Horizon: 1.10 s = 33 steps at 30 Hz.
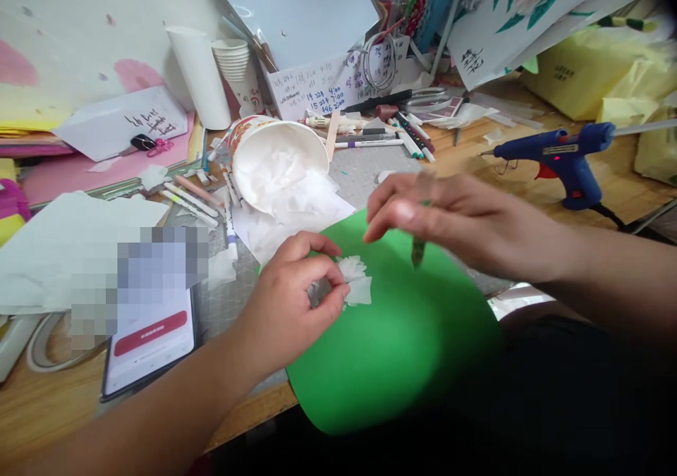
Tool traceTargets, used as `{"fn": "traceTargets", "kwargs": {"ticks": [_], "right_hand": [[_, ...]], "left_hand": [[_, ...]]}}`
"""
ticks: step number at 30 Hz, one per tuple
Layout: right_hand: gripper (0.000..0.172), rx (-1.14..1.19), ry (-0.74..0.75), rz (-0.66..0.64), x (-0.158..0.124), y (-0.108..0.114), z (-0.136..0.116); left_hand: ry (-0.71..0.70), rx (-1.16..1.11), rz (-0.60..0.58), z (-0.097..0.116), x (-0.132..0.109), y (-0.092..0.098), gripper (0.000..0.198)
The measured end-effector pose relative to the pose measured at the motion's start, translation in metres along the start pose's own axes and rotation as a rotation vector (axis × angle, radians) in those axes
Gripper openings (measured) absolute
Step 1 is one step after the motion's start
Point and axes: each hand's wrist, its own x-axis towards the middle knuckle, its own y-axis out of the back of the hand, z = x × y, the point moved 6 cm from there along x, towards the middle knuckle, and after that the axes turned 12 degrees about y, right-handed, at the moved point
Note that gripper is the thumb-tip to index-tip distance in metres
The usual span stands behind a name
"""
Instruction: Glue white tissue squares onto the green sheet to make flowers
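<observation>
Head view: green sheet (381,349) overhangs desk (264,407); right hand (458,215) hovers.

Your counter (470,166) shows pale wood grain, with a grey gridded mat (227,328) over its middle. The green sheet (391,349) lies partly on the mat and hangs past the edge nearest you. Beyond it you have a bucket (324,153) on its side, white tissue (296,187) spilling from its mouth. To your left lies a phone (153,356), with markers (191,204) scattered farther back. Behind the bucket stands a stack of cups (235,74); pens (417,137) lie to its right. Far right, you have a blue glue gun (576,166) on bare wood.
</observation>
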Motion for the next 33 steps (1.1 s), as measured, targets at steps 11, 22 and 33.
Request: {"fn": "traceTargets", "kwargs": {"ticks": [11,22,33], "right_hand": [[0.014,0.018,0.041,0.124,-0.042,-0.012,0.000],[0.010,-0.053,0.267,0.043,-0.038,-0.028,-0.005],[0.012,-0.090,0.311,-0.004,-0.039,-0.038,-0.004]], "left_hand": [[-0.001,0.019,0.033,0.001,-0.001,0.001,0.011],[0.006,0.017,-0.003,-0.001,-0.001,0.001,0.010],[-0.034,0.022,-0.014,-0.003,-0.004,-0.002,0.003]]}}
